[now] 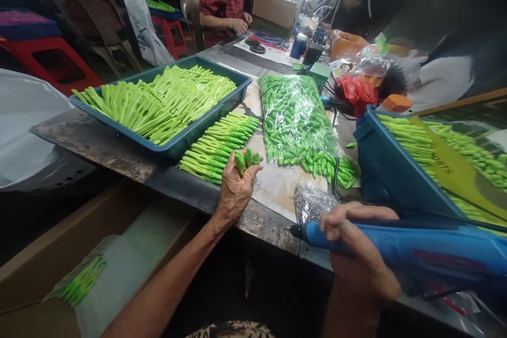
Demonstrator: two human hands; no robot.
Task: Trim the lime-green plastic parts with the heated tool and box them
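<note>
My left hand (233, 187) is closed around a few small bright green plastic pieces (249, 158) with pointed tips, just above the table's front edge. Beside it lies a neat row of long light-green plastic parts with darker green tips (222, 145). My right hand (362, 259) grips a blue electric screwdriver (400, 240), its black nose pointing left. Close to that nose is a clear bag of small metal screws (312, 202). Behind, a clear plastic bag (297, 111) of green tip pieces spills some onto the table.
A blue-green tray (184, 142) heaped with light-green parts stands at left. Another blue bin (374, 153) with green parts is at right. Below left is a cardboard box (119, 216) with a plastic liner. Across the table sits a person in a red shirt (222, 0).
</note>
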